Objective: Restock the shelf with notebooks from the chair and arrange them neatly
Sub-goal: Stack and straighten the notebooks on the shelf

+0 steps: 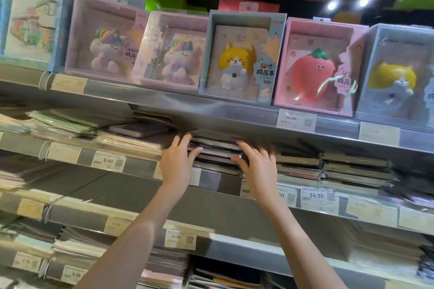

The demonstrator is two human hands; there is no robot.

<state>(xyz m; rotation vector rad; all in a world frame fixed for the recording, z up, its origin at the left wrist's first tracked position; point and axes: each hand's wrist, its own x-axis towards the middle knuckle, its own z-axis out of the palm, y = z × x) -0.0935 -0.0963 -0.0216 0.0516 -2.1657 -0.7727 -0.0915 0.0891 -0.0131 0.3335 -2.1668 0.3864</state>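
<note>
**Both hands square up a stack of dark notebooks on a stationery shelf**

A person's left hand (pixel 177 162) and right hand (pixel 257 166) press against the front of a stack of dark notebooks (pixel 217 151) lying flat on the second shelf (pixel 138 168) from the top, just above centre frame. The left hand's fingers are spread and laid on the stack's left end, thumb against its front edges; the right hand's fingers are splayed over its right end. Neither hand is closed around a notebook. Motion blur softens the fingertips, so exact contact is hard to judge. At 3 o'clock from the hands, further piles of dark notebooks (pixel 354 168) sit on the same shelf above a 34.90 price tag (pixel 318 197). At 9 o'clock lie paler, thinner exercise books (pixel 70 124) over a 6.90 tag (pixel 109 161). At 12 o'clock, the top shelf displays boxed gift sets, among them a cat box (pixel 242 58) and a strawberry box (pixel 317 65).
</note>
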